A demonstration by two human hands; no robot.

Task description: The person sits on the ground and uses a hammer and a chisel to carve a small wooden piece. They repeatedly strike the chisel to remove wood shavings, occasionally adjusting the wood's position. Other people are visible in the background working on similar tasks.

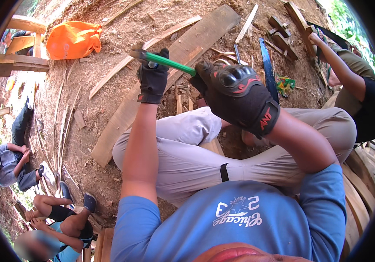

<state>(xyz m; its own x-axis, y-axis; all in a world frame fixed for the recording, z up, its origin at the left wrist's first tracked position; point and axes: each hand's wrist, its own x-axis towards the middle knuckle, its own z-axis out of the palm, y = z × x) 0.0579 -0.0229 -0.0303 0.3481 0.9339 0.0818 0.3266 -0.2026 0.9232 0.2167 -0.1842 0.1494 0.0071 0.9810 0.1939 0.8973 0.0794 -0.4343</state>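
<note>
My right hand (235, 94), in a black glove with hard knuckle guards, is closed around the green handle (174, 64) of a hammer-like tool. The tool slants up to the left, and its dark head (137, 51) is in the air just above my left hand (152, 81). That hand wears a matching glove and is curled into a fist. A small silvery round end (152, 64) shows at its fingers; the rest of what it holds is hidden. Beneath both hands lies a long wide wooden plank (124, 115) on the ground.
A blue saw-like blade (267, 65) lies right of the plank. Thin wood strips (117, 72) and chips litter the soil. An orange bag (74, 40) is at the far left. One person (353, 74) sits at right; two others (8, 163) sit at left. Stacked timber (362, 183) stands close behind my right side.
</note>
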